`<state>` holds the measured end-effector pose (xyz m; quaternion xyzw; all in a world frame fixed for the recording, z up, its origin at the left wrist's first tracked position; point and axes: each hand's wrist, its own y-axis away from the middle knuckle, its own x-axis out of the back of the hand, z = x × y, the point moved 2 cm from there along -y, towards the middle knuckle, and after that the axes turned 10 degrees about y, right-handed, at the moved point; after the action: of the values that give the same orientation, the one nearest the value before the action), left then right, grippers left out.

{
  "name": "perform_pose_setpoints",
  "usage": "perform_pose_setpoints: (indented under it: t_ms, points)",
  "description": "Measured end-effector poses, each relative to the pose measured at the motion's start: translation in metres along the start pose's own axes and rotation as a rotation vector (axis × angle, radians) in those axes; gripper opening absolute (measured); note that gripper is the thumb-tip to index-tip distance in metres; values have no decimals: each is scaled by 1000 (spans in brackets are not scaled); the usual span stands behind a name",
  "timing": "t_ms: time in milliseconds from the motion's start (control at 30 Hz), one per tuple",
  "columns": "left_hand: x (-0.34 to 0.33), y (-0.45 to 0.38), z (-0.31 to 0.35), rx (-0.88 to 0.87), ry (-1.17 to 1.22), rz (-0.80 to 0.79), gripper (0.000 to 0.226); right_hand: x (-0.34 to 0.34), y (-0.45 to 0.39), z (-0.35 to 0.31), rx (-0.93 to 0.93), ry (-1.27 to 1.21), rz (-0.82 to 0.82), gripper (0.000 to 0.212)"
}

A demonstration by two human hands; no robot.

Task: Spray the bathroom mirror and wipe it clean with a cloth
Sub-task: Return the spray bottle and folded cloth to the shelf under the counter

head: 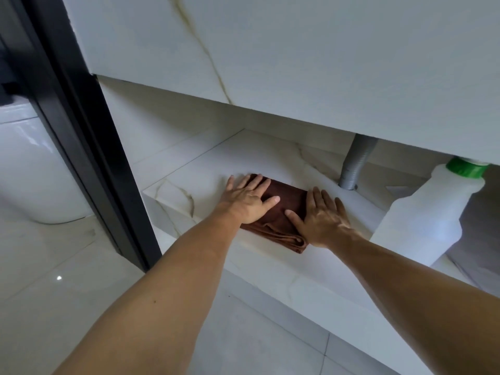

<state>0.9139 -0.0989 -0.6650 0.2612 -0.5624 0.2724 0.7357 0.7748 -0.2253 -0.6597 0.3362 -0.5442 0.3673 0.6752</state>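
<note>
On the marble shelf (173, 189) beneath the vanity, a folded brown cloth (281, 212) lies flat, its layered edge toward the viewer. Left hand (247, 200): fingers straight and spread, palm pressing the cloth's left part, fingertips reaching past its far edge onto the shelf. Right hand (323, 219): fingers likewise straight and spread, resting over the cloth's right edge. Right of the cloth, apart from it, stands a white plastic bottle (424, 217) with a green cap. Behind the cloth, a grey corrugated drain pipe (354, 165) meets the shelf. Left of the shelf: black door frame (81, 125), white toilet (29, 169).
</note>
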Motion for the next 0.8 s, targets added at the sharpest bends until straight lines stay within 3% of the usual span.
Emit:
perform_pose_setpoints:
  t_ms: [300, 400, 500, 800]
  points:
    - [10, 6, -11, 75, -44, 28, 66, 4, 20, 2, -18, 33, -16, 83]
    - [7, 15, 11, -7, 43, 104, 62, 8, 30, -12, 29, -20, 46, 76]
    - [-7, 29, 15, -84, 59, 75, 62, -4, 42, -19, 70, -71, 21, 80]
    - [2, 52, -5, 32, -22, 21, 66, 0, 61, -10, 63, -50, -62, 85]
